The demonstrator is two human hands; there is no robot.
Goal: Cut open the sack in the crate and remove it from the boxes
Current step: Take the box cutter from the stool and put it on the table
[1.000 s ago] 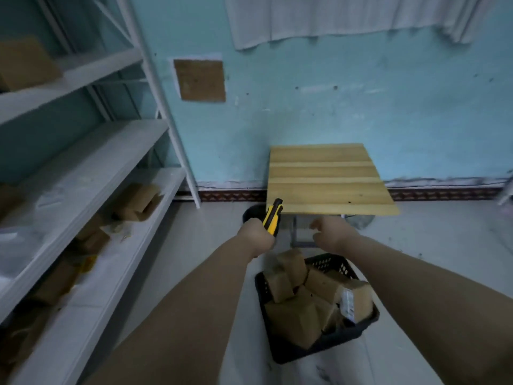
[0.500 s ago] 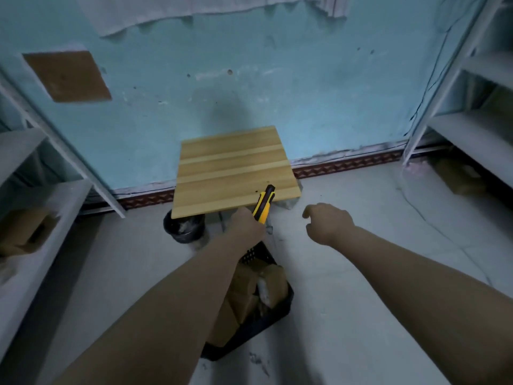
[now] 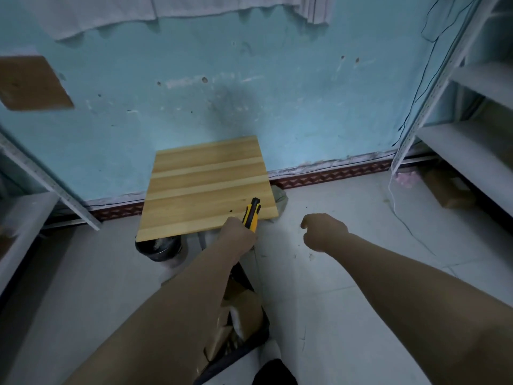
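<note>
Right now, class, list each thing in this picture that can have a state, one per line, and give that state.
Left hand: closed around the utility knife.
Utility knife: held upright over the table's near edge; blade not visible.
Right hand: empty, fingers loosely curled.
Wooden table: top bare.
Crate: on the floor, holding cardboard boxes, partly hidden by the left arm.
Sack: cannot tell.
Right shelves: bare where visible.

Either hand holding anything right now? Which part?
Left hand grips a yellow-black utility knife by the rear of its handle; the front end sticks up past the fist. Right hand is loosely curled and holds nothing.
</note>
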